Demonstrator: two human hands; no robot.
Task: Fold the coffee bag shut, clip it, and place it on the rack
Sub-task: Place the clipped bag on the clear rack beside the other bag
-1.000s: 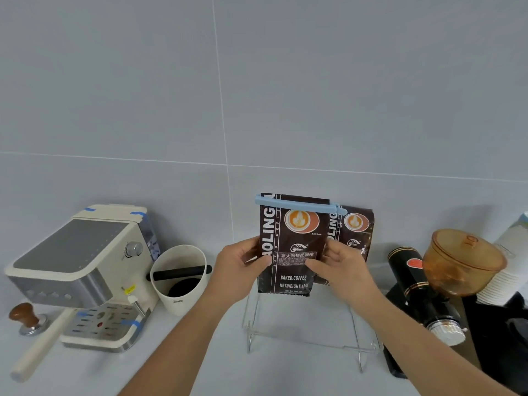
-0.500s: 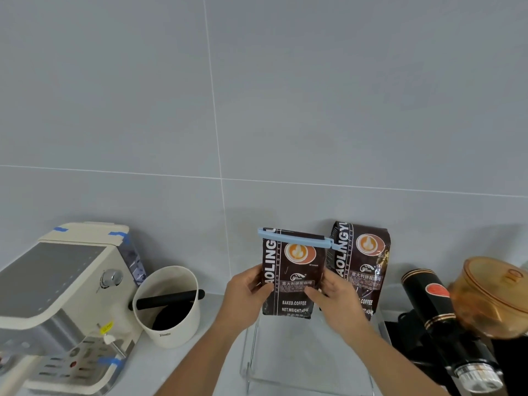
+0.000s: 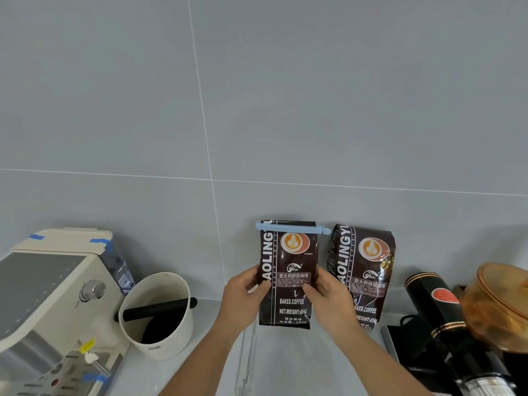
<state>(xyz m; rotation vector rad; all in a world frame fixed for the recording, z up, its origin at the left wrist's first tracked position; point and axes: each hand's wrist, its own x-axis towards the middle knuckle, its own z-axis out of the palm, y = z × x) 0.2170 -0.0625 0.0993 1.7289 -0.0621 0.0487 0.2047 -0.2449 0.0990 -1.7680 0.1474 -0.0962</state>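
A dark brown coffee bag [image 3: 288,261] stands upright near the wall, its folded top held shut by a light blue clip [image 3: 291,227]. My left hand [image 3: 243,295] grips the bag's left edge and my right hand [image 3: 328,298] grips its right edge, thumbs on the front. The clear rack [image 3: 247,364] lies under the bag; only its left upright and front part show. I cannot tell whether the bag's bottom touches the rack.
A second, unclipped coffee bag [image 3: 363,270] stands just right of the held one. A white knock box [image 3: 160,312] and a cream espresso machine [image 3: 54,304] sit at the left. A black grinder [image 3: 440,315] with an amber lid [image 3: 503,301] is at the right.
The view has closed in and tilted. The clipped bag now stands apart, left of the second bag, and sits lower toward the rack. Both hands keep their grip.
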